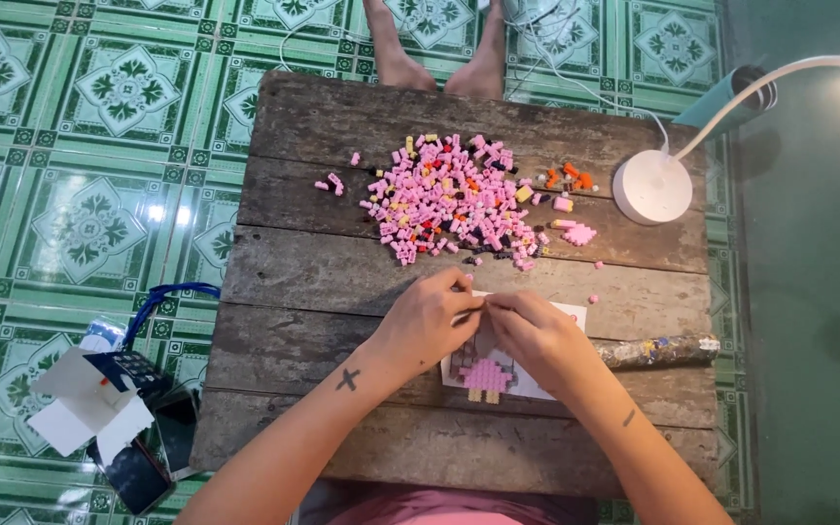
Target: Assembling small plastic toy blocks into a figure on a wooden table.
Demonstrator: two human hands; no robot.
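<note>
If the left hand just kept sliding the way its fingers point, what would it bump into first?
The left hand points right, toward the right hand; their fingertips already meet over the white sheet, so it would likely press into that hand first. The pink brick pile lies off that line.

surface: weathered plank table (323, 262); on it: pink brick pile (449, 199) | white lamp base (652, 187) | paper sheet (537, 384) | foil roll (658, 351)

white opened carton (85, 403) | floor, left of table | dark phone screen (138, 472) beside
</note>
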